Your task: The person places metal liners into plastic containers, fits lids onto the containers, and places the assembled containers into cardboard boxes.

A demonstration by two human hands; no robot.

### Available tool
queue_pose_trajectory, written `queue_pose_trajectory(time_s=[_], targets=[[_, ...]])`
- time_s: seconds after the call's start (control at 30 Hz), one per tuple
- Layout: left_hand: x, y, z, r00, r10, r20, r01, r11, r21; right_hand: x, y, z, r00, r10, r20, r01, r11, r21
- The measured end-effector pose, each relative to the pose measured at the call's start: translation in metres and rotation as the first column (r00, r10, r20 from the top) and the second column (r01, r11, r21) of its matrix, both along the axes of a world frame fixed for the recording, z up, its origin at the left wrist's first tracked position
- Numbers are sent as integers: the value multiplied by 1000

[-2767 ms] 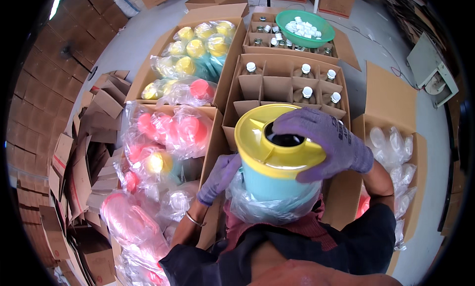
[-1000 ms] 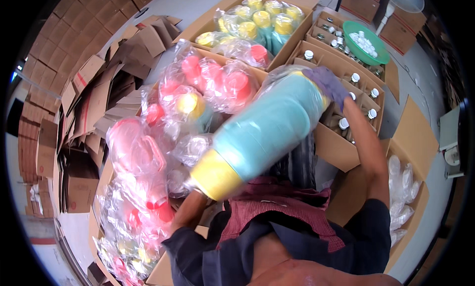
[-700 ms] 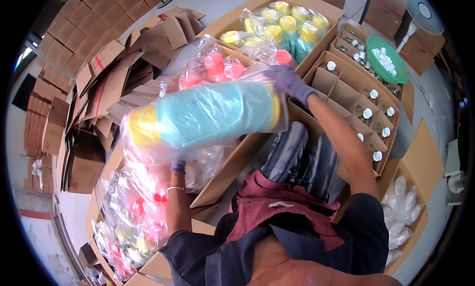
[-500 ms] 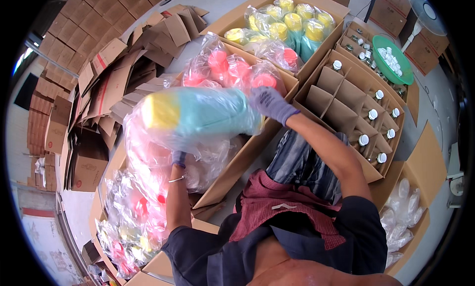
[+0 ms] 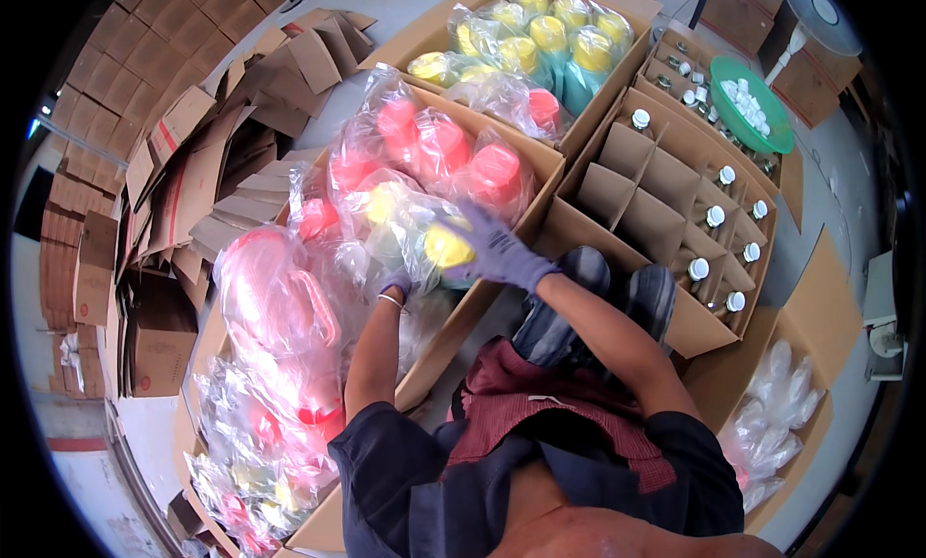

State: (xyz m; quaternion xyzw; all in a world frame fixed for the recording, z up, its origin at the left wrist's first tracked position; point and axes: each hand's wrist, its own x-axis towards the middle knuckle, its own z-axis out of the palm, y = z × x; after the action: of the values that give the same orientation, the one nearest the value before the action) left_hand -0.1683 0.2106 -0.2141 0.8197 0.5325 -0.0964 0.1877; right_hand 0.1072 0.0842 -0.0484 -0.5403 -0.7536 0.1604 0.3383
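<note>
My right hand [image 5: 502, 255], in a grey-purple glove, lies with spread, slightly blurred fingers against a yellow-topped container [image 5: 448, 246] wrapped in clear plastic. A second yellow-topped container [image 5: 382, 203] stands beside it. My gloved left hand [image 5: 394, 286] is low against the same wrapped containers, its fingers mostly hidden by the plastic. Both hands are over a long cardboard box [image 5: 532, 203]. Pink-topped containers [image 5: 443, 147] in clear bags stand at its far end. To the left, a wrapped pink jug [image 5: 280, 288] with a handle lies on other bagged pieces.
Beyond is a box of yellow-topped turquoise containers [image 5: 590, 76]. At right, a divided carton [image 5: 666, 331] holds white-capped bottles, near a green bowl [image 5: 779, 139] of white caps and a fan [image 5: 820, 13]. Flattened cardboard [image 5: 198, 163] piles up at left. Clear plastic pieces [image 5: 772, 423] fill a lower-right box.
The wrapped turquoise container with the yellow end, held up sideways before, is down among the bagged containers in the box. My right hand has opened and moved lower; my left hand has shifted right.
</note>
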Motion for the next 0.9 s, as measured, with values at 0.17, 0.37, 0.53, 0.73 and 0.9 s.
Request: queue_pose_trajectory(time_s=[0.17, 0.37, 0.53, 0.73, 0.9], targets=[[45, 18, 150, 917, -322, -234, 318, 946, -57, -18, -17, -39, 880, 116, 461, -91, 993, -76], [155, 29, 235, 808, -39, 588, 89, 994, -56, -19, -23, -44, 872, 143, 468, -106, 989, -105], [179, 92, -18, 657, -737, -160, 738, 672, -63, -1, -60, -2, 941, 173, 292, -201, 977, 68], [230, 92, -29, 907, -414, -82, 386, 892, -236, 69, -109, -7, 982, -109, 156, 119, 991, -60], [234, 46, 13, 864, -470, -181, 421, 871, -251, 80, -96, -3, 975, -186, -123, 168, 975, -144]])
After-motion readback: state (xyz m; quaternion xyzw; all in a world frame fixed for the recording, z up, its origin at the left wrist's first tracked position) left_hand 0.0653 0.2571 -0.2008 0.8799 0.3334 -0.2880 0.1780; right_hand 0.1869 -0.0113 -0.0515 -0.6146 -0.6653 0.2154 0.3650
